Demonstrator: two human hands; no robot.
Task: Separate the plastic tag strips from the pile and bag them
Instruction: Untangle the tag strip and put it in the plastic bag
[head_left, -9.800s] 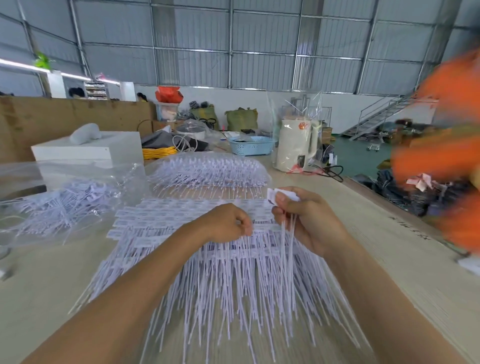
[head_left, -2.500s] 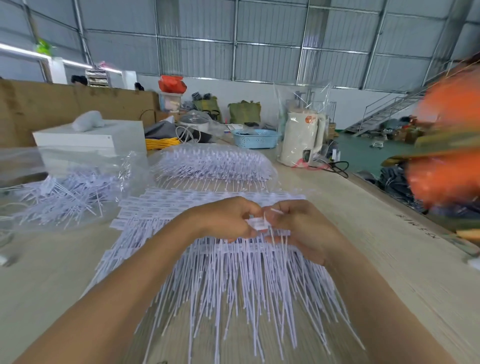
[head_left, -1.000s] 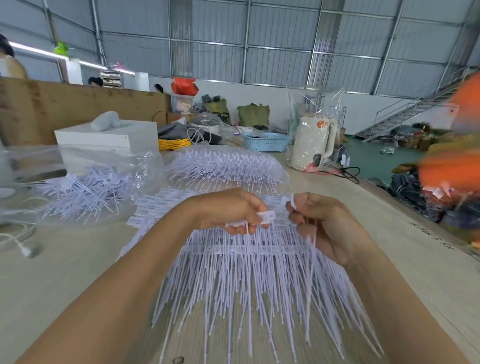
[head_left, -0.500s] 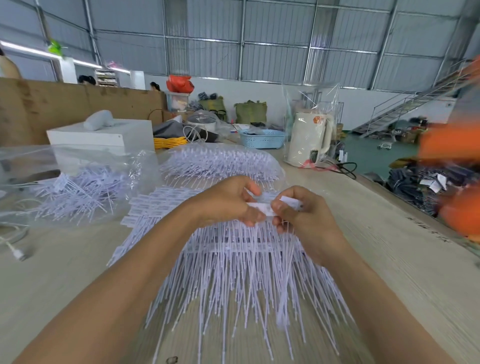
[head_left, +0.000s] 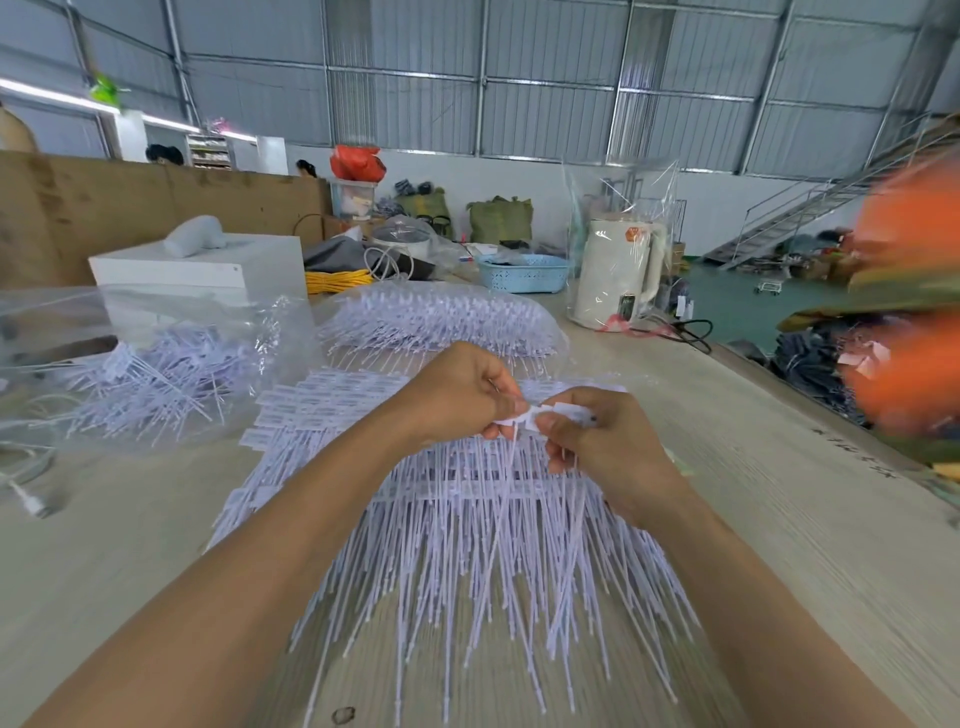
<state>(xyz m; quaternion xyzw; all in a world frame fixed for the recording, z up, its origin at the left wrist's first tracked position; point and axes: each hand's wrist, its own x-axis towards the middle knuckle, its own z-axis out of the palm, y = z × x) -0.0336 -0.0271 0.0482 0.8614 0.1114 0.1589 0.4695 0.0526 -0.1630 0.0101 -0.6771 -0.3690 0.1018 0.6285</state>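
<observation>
two hands meet above a fanned pile of white plastic tag strips (head_left: 467, 530) on a pale wooden worktop (head_left: 805, 519). the left hand (head_left: 457, 395) and right hand (head_left: 608, 447) both pinch one tag strip (head_left: 535, 415) between them, fingers curled, its thin tail hanging over the pile. to the left lies a clear plastic bag (head_left: 156, 364) holding loose strips; just beyond the pile sits a second bagged bundle (head_left: 441, 322). farther back stand a cream electric kettle (head_left: 618, 275) wrapped in plastic and a blue basket (head_left: 524, 273).
</observation>
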